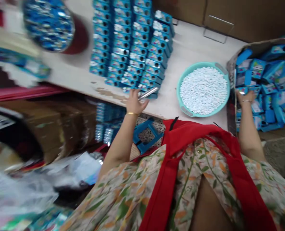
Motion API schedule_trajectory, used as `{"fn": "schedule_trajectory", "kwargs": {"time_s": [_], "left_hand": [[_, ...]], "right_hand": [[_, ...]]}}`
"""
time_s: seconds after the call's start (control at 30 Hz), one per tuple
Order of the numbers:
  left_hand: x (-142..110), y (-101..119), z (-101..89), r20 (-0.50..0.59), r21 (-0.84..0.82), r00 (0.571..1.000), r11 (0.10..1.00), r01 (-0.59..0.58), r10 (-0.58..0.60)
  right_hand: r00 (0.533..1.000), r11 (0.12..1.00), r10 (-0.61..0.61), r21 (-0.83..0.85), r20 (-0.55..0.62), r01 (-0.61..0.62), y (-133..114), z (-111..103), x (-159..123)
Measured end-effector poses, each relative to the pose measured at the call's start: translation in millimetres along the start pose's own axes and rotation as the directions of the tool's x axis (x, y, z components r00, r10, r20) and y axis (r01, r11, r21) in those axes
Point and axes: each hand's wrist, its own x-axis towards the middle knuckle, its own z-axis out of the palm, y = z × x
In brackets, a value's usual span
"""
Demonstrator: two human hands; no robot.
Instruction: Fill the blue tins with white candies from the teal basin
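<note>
My left hand (135, 103) is at the table's front edge, by the nearest end of the rows of small blue boxes (138, 48). A slim silver metal rod (149, 93) sticks out between its thumb and forefinger. My right hand (246, 97) reaches into a cardboard carton (231, 93) of jumbled blue boxes (274, 77). Its thumb and fingers look spread over the boxes, though blur hides the tips. Between my hands stands a turquoise basin (179, 93) full of small white pellets (203, 91). Similar white pieces lie on many of the lined-up boxes, which have dark round holes.
A round red tub (78, 37) of blue and silver wrapped pieces stands at the back left. Brown cartons (224, 17) line the table's far side. Below the edge are a blue plastic stool (148, 134) and stacked blue boxes (108, 118). Plastic bags (19, 189) lie lower left.
</note>
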Motion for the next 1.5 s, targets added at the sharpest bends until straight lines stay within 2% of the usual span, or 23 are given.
{"fn": "schedule_trajectory", "kwargs": {"time_s": [0.07,0.1,0.17,0.23,0.3,0.4,0.5,0.57,0.63,0.7,0.77,0.83,0.9,0.97,1.0,1.03,1.13,1.23,1.33,1.43,1.5], "left_hand": [[-8.4,18.3,7.2,-0.042,-0.052,0.999,0.998,-0.026,0.024],[-10.8,32.2,11.6,-0.029,-0.079,0.998,0.995,-0.064,0.062],[-13.5,66.9,20.5,0.047,-0.130,0.982,0.976,-0.176,0.183],[-14.5,101.9,26.8,0.134,-0.154,0.940,0.944,-0.292,0.313],[-15.6,127.7,27.3,0.202,-0.123,0.901,0.922,-0.366,0.385],[-19.4,146.7,18.1,0.288,0.016,0.874,0.911,-0.413,0.391],[-23.1,165.0,14.4,0.388,0.135,0.854,0.896,-0.424,0.346],[-21.1,187.3,25.5,0.425,0.156,0.852,0.902,-0.402,0.306],[-14.6,214.8,47.1,0.421,0.132,0.864,0.924,-0.358,0.275],[-6.2,239.3,72.0,0.390,0.070,0.882,0.946,-0.315,0.265],[0.5,253.1,92.6,0.344,-0.010,0.899,0.959,-0.283,0.269],[4.1,254.0,105.2,0.300,-0.098,0.910,0.958,-0.268,0.285],[6.2,246.4,111.2,0.253,-0.181,0.914,0.944,-0.276,0.316],[9.2,238.7,115.0,0.211,-0.237,0.913,0.924,-0.298,0.349],[11.5,237.0,117.2,0.197,-0.252,0.911,0.917,-0.309,0.362],[14.3,236.9,119.6,0.189,-0.260,0.909,0.912,-0.318,0.370],[23.4,241.2,125.4,0.185,-0.279,0.904,0.902,-0.328,0.386],[29.4,235.8,119.1,0.176,-0.331,0.883,0.871,-0.364,0.435],[32.0,217.5,94.2,0.129,-0.378,0.830,0.800,-0.465,0.543],[33.2,202.9,54.4,0.069,-0.388,0.753,0.713,-0.583,0.654],[33.4,202.0,24.6,0.053,-0.374,0.692,0.657,-0.654,0.720]], "right_hand": [[0.984,0.983,0.135,-0.110,-0.114,-0.148,5.5,0.4,-5.7],[0.976,0.974,0.165,-0.131,-0.140,-0.184,8.3,-0.4,-9.1],[0.978,0.976,0.168,-0.122,-0.121,-0.183,12.0,-3.4,-17.2],[0.988,0.988,0.128,-0.071,-0.083,-0.134,11.9,-8.1,-26.4],[0.993,0.997,0.073,-0.026,-0.095,-0.076,6.9,-15.4,-36.6],[0.979,1.000,0.005,-0.028,-0.204,-0.011,-15.3,-37.0,-56.0],[0.967,1.000,-0.029,-0.017,-0.252,0.025,-60.0,-73.5,-81.5],[0.988,0.995,-0.047,0.074,-0.150,0.059,-96.2,-99.5,-100.8],[0.995,0.974,-0.061,0.223,0.080,0.042,-129.7,-118.1,-121.1],[0.944,0.922,-0.030,0.375,0.327,-0.101,-155.6,-125.3,-141.2],[0.857,0.830,0.037,0.462,0.515,-0.314,-172.1,-122.8,-158.8],[0.774,0.710,0.109,0.496,0.624,-0.500,-179.8,-116.1,-171.9],[0.711,0.590,0.169,0.508,0.682,-0.628,-180.5,-108.4,-179.5],[0.688,0.511,0.209,0.522,0.695,-0.683,-175.4,-98.8,-182.1],[0.705,0.507,0.222,0.538,0.674,-0.674,-171.1,-92.3,-181.9],[0.741,0.532,0.229,0.557,0.631,-0.638,-165.8,-84.4,-180.9],[0.887,0.715,0.193,0.560,0.419,-0.420,-145.8,-55.0,-175.7],[0.971,0.867,0.127,0.453,0.202,-0.207,-125.7,-29.9,-170.7],[0.997,0.959,0.011,0.283,0.079,-0.033,-114.0,-20.1,-165.8],[0.989,0.984,-0.126,0.135,0.078,0.115,-115.5,-19.0,-159.2],[0.976,0.979,-0.194,0.081,0.097,0.186,-121.8,-17.3,-154.0]]}}
